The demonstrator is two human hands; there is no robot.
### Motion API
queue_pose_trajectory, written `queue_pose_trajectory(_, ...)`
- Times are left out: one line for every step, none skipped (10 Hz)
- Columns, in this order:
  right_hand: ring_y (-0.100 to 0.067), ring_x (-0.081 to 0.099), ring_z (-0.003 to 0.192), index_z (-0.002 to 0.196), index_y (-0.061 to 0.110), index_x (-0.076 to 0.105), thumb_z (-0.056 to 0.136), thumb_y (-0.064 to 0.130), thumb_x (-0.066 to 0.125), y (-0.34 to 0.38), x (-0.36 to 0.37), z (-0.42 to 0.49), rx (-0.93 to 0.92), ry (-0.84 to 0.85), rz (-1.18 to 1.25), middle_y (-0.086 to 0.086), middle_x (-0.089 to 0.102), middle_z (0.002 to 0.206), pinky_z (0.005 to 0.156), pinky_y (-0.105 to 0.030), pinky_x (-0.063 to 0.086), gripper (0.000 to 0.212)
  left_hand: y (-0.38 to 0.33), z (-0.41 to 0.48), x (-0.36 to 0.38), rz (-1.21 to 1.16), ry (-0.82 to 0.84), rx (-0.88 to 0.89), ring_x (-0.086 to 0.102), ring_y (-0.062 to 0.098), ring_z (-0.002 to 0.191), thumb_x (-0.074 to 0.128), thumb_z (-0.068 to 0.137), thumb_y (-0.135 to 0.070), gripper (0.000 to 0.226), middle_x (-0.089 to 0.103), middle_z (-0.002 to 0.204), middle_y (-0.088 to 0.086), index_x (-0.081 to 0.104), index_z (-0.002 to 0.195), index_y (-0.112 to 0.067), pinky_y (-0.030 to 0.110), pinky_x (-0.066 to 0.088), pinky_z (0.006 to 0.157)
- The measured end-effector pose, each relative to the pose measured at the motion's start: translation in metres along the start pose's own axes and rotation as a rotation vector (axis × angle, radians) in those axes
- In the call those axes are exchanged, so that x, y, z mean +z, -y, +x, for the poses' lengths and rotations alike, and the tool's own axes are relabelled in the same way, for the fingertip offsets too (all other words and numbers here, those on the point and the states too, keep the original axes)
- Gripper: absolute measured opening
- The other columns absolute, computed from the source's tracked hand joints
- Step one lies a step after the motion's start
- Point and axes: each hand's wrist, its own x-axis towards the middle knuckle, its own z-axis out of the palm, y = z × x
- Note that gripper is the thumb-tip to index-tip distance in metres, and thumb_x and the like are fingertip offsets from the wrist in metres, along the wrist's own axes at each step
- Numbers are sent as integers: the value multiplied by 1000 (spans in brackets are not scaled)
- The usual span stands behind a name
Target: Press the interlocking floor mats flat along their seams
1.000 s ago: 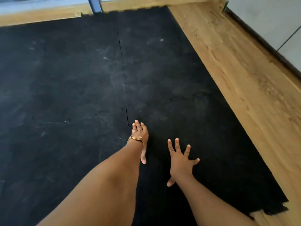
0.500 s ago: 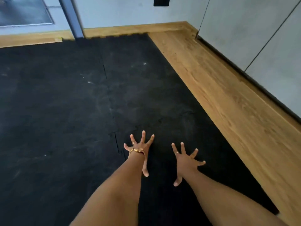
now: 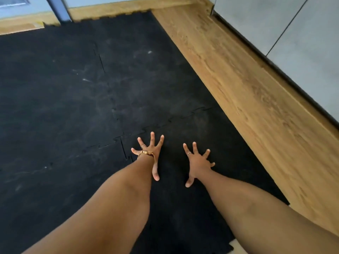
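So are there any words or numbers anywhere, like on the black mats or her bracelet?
None: no text shows anywhere.
Black interlocking foam floor mats: only pale scuff marks, no print.
Gold bracelet on the left hand: too small to tell any engraving.
Thin ring on the right hand: plain.
Light wooden floor and grey wall panels: blank.

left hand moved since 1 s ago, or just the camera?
Cannot tell for position: the left hand sits beside the same seam notch as before, so the shift looks mostly like camera motion. Its fingers have spread from together to wide apart.
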Motion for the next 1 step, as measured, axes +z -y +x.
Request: queue_pose_trajectory(-41,-15,144,148,27,-22,72,33,83,-11,-26,-22,19,-68,-141,-2,-24,159,107,-73,11,129,9,-18,-15,50,-60,65,-17,45,142,87,60,-42,145,-29,156,1,-29,145,-20,65,6,113)
